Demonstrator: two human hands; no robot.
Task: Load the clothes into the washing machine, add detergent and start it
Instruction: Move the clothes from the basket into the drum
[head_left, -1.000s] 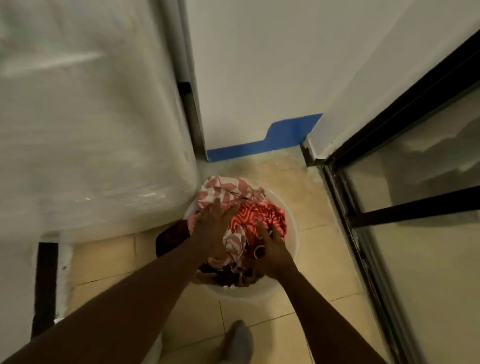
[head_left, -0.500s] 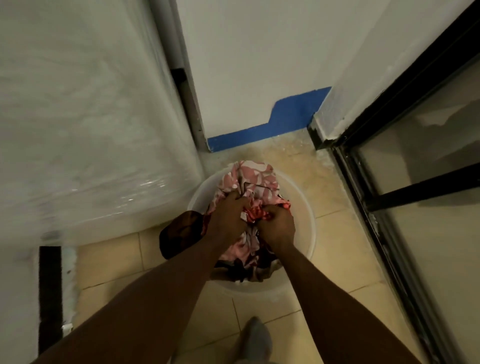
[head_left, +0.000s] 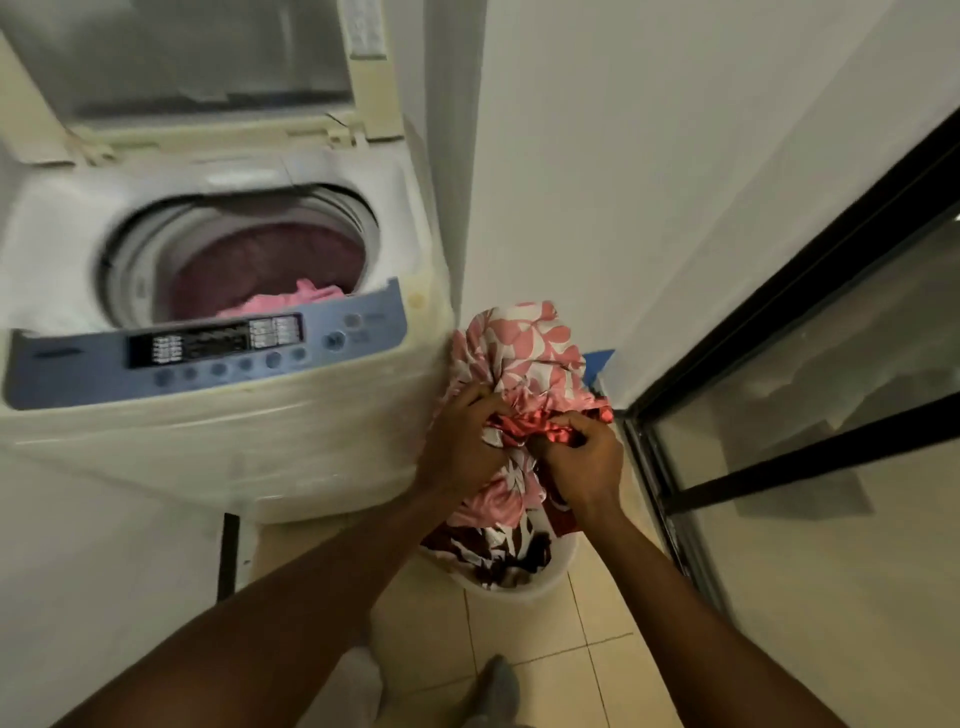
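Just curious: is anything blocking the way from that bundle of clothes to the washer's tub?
Nothing visible does. Both hands, left and right, grip the clothes beside the washer; its lid stands open and the tub is only partly filled.

A bunched pink-and-white floral garment (head_left: 519, 353) hangs raised above the white basket (head_left: 524, 579), just right of the washing machine (head_left: 223, 447). Its lid stands open; pink clothes (head_left: 291, 304) lie in the drum.

A black-framed glass door (head_left: 810, 415) stands on the right. Left of the door rises a white wall (head_left: 649, 156); beige floor tiles (head_left: 545, 639) spread below it.
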